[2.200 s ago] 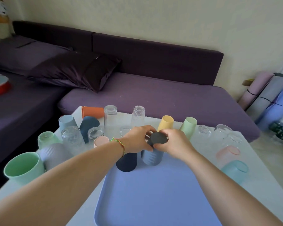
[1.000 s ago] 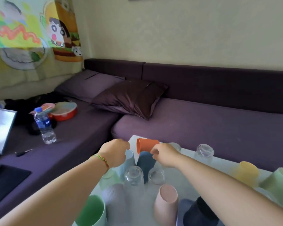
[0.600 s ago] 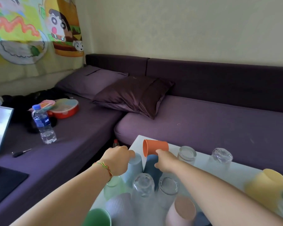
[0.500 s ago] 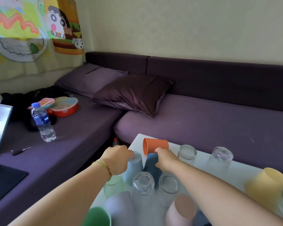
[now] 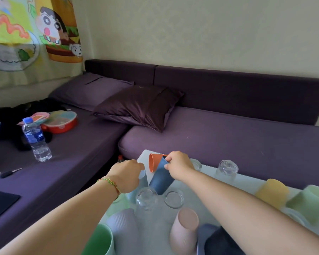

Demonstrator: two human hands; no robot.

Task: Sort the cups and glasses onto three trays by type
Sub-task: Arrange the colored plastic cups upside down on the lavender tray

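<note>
Looking down past our forearms, we find much of the lower scene cut off: a green cup (image 5: 99,242) below our left wrist, a ribbed lilac cup (image 5: 123,227) and two dark cups (image 5: 217,242) under our right forearm all run out of view or sit partly covered. Clear glasses (image 5: 145,199) just beneath our hands are hard to tell apart against the pale surface (image 5: 208,173). The trays cannot be made out.

Both arms reach forward side by side, wrists level. Our right hand (image 5: 179,164) is closed in a pinch on the upper end of a dark blue cup (image 5: 161,179), which hangs tilted, its lower end toward us. Just beyond that hand an orange cup (image 5: 154,162) lies on its side, mouth facing left. Our left hand (image 5: 125,175), a woven bracelet (image 5: 110,184) at its wrist, is curled over a pale blue cup (image 5: 141,181); whether it truly grips we cannot tell. Further right of our right arm stand a yellow cup (image 5: 271,193) and a light green cup (image 5: 309,201).
</note>
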